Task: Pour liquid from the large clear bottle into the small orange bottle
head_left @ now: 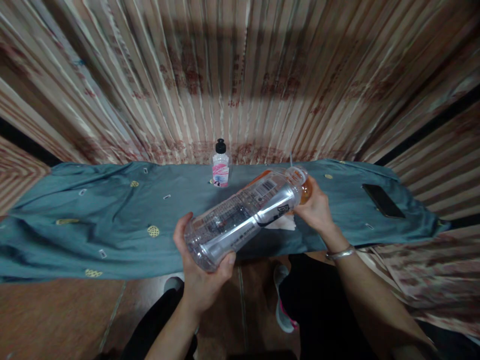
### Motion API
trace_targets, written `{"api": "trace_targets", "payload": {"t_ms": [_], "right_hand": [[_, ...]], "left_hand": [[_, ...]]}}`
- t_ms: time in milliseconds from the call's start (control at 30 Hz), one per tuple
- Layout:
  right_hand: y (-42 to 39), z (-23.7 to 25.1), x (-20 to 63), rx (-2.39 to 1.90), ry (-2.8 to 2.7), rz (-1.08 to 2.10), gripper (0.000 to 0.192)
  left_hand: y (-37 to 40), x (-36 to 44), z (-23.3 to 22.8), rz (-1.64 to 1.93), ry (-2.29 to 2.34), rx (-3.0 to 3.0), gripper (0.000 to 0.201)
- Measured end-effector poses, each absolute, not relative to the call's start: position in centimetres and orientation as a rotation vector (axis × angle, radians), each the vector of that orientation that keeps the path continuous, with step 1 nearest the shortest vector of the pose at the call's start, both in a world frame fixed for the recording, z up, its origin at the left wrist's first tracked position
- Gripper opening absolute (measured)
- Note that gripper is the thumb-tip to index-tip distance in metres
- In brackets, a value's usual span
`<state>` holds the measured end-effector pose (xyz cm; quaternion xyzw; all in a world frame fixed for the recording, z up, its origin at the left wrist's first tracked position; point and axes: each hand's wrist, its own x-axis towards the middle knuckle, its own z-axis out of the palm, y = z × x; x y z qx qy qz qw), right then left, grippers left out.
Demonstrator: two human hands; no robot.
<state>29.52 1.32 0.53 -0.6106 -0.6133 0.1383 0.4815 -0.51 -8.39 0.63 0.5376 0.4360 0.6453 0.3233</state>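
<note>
A clear plastic bottle (243, 212) with a printed label lies tilted in the air, its base toward me and its neck up to the right. My left hand (204, 272) grips its base from below. My right hand (317, 207) holds its neck and orange cap end. A bit of orange liquid shows near the neck. A white paper scrap (282, 223) lies on the cloth under the bottle.
A teal cloth (112, 215) covers a low surface in front of striped curtains. A small bottle with a black cap and pink label (220, 165) stands at the back centre. A dark phone (382, 200) lies at the right. My legs and shoes are below.
</note>
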Motion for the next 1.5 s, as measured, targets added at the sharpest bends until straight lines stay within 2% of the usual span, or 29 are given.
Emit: {"api": "trace_targets", "payload": {"t_ms": [1500], "right_hand": [[1.39, 0.37, 29.51, -1.476, -1.492, 0.360, 0.094]], "left_hand": [[-8.39, -0.40, 0.60, 1.695, 1.125, 1.395, 0.092]]}}
